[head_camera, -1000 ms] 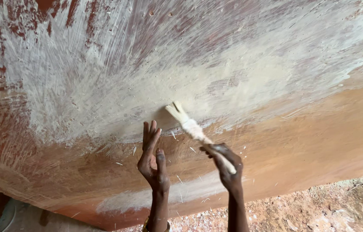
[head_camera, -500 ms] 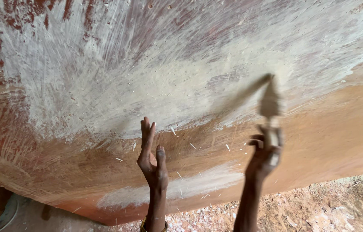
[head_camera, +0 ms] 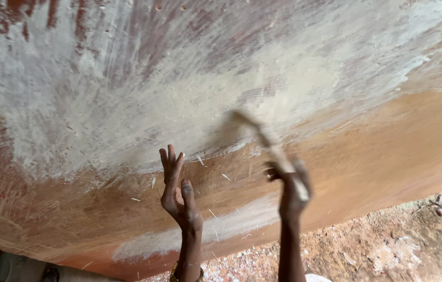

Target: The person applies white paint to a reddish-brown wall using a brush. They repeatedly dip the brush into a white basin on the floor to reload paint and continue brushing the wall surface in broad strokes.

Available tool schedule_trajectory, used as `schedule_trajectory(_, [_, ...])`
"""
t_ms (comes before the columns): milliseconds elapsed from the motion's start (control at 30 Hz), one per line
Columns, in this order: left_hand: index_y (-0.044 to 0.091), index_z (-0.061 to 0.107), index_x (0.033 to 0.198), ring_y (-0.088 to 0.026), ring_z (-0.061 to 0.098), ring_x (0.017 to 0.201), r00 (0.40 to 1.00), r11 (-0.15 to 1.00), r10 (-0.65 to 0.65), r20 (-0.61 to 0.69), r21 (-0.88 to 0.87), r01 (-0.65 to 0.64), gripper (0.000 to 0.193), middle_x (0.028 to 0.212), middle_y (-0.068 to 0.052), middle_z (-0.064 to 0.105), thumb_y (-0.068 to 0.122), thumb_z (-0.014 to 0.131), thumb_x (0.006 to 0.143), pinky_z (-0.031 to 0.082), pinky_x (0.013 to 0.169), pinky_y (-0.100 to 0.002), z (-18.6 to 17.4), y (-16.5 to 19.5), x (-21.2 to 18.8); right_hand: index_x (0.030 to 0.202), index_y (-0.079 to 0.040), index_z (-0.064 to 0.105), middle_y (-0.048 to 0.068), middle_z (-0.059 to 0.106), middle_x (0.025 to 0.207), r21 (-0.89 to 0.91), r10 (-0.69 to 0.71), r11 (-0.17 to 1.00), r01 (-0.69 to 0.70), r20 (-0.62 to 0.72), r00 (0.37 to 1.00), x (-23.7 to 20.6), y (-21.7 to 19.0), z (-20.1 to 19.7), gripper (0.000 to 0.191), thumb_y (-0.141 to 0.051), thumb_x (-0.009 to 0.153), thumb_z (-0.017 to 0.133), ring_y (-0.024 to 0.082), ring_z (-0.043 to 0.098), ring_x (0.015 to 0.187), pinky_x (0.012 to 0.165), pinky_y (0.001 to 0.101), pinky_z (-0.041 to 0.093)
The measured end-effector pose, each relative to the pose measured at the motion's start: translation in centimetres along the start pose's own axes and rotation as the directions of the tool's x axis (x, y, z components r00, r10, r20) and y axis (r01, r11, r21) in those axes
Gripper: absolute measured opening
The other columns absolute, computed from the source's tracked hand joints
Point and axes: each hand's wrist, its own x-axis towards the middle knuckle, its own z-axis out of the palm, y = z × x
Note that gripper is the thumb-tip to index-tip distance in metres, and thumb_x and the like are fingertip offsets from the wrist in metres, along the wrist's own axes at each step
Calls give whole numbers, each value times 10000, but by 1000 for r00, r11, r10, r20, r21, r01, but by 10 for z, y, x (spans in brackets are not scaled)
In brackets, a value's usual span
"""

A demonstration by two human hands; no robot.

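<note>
Presently, brush: swung back leftward from its far-right reach, blurred mid-stroke on the pale patch.
Right hand: fist closed on the brush handle.
Left hand: open, empty, fingers against the wall, unmoved.
Coat: spreading.

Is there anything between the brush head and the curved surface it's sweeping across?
Nothing visible. The right hand holds the brush, whose blurred head lies against the whitened curved surface. The left hand is open beside it, clear of the brush.
</note>
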Motion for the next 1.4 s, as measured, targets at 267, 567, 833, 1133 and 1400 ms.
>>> schedule_trajectory(267, [43, 608, 1455, -339, 268, 1659, 1000, 1000, 14, -9, 0, -14, 463, 1646, -161, 478, 335, 478, 1120, 241, 1367, -595, -14, 2, 11, 1615, 34, 418, 234, 729, 1209, 105, 38, 994, -1, -350, 936, 16, 1, -23, 714, -490, 1148, 549, 239, 742, 910, 805, 350, 609])
schedule_trajectory(567, [37, 576, 1482, -335, 279, 1646, 1000, 1000, 13, -16, 26, -12, 488, 1656, -156, 458, 332, 470, 1108, 222, 1359, -592, -10, 1, 15, 1469, 1, 547, 225, 752, 1206, 86, 36, 995, -60, 258, 965, -28, -5, 75, 397, -199, 1129, 495, 280, 777, 992, 790, 378, 664])
schedule_trajectory(833, [109, 590, 1475, -322, 310, 1633, 997, 997, -62, 45, 59, 60, 460, 1637, -120, 490, 353, 503, 1094, 232, 1353, -593, -24, -12, 14, 1595, -36, 423, 232, 715, 1271, 57, 63, 997, -52, -200, 978, 8, -3, 21, 517, -312, 1166, 509, 243, 743, 927, 753, 329, 635])
schedule_trajectory(1133, [92, 579, 1492, -326, 311, 1635, 996, 995, -72, 48, 74, 68, 504, 1638, -130, 494, 405, 499, 1105, 237, 1349, -590, -42, -6, 16, 1642, 2, 360, 229, 710, 1338, 95, 96, 993, -74, -256, 962, 7, -4, 31, 618, -355, 1156, 496, 245, 725, 1002, 801, 340, 598])
schedule_trajectory(1400, [82, 547, 1517, -330, 303, 1635, 1000, 995, -28, -4, 93, 28, 523, 1648, -136, 473, 397, 486, 1104, 226, 1354, -591, -43, -1, 21, 1470, -22, 561, 241, 742, 1246, -295, 104, 955, -13, 293, 950, -38, -16, 98, 418, -111, 1062, 581, 317, 773, 1053, 841, 429, 626])
